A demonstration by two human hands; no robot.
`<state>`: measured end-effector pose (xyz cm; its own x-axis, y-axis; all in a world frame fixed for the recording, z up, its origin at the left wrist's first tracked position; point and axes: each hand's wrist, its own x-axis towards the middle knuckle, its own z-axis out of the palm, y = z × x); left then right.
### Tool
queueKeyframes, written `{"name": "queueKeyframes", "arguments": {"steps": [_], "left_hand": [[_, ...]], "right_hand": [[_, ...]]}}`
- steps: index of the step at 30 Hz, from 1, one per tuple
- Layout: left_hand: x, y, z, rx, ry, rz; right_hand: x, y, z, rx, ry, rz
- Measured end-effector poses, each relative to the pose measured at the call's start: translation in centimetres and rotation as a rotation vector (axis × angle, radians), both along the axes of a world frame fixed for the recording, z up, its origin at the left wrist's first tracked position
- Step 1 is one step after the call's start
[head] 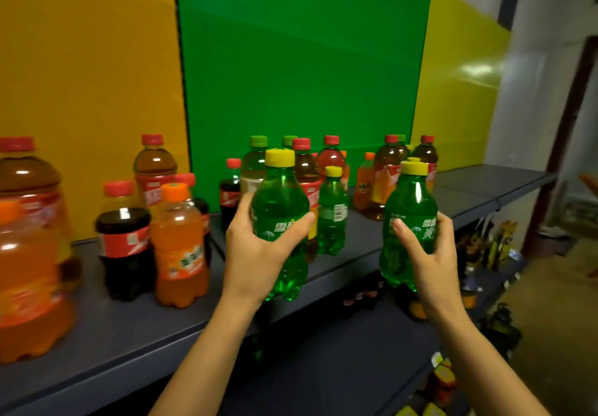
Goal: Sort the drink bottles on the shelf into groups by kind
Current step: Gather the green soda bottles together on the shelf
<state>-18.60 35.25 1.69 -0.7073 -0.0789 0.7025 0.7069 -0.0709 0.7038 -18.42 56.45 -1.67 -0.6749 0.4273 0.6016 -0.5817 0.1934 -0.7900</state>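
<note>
My left hand (255,247) grips a green soda bottle with a yellow cap (279,202), held upright in front of the shelf (136,325). My right hand (427,254) grips a second green bottle with a yellow cap (409,208), also upright and off the shelf. A third green bottle (332,211) stands on the shelf between them. At the left stand a cola bottle (124,241) and an orange soda bottle (179,247). Behind are brown tea bottles with red caps (154,169) and a mixed cluster (388,176).
A large orange soda bottle (29,270) stands close at the far left edge. The shelf's right end (492,186) is bare. A lower shelf (356,344) sits below, with small packaged goods (485,244) at the right. Yellow and green panels (291,59) back the shelf.
</note>
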Motion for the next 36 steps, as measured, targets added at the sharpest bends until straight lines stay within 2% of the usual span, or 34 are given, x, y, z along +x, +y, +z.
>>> {"name": "queueKeyframes", "arguments": {"steps": [12,24,29,36], "left_hand": [[-8.5,16.4,-0.6,-0.037,-0.039,-0.145],[-18.8,32.3,-1.1,-0.065,-0.071,-0.211],[-22.0,36.8,-1.2,-0.077,-0.103,-0.306],[-24.6,40.8,-1.6,-0.088,-0.116,-0.311]], "right_hand": [[-7.4,13.6,0.3,0.027,0.004,-0.11],[-18.8,27.3,1.2,0.032,0.003,-0.141],[-22.0,30.9,2.8,0.021,0.044,-0.208],[-25.1,33.9,3.1,0.003,0.077,-0.185]]}}
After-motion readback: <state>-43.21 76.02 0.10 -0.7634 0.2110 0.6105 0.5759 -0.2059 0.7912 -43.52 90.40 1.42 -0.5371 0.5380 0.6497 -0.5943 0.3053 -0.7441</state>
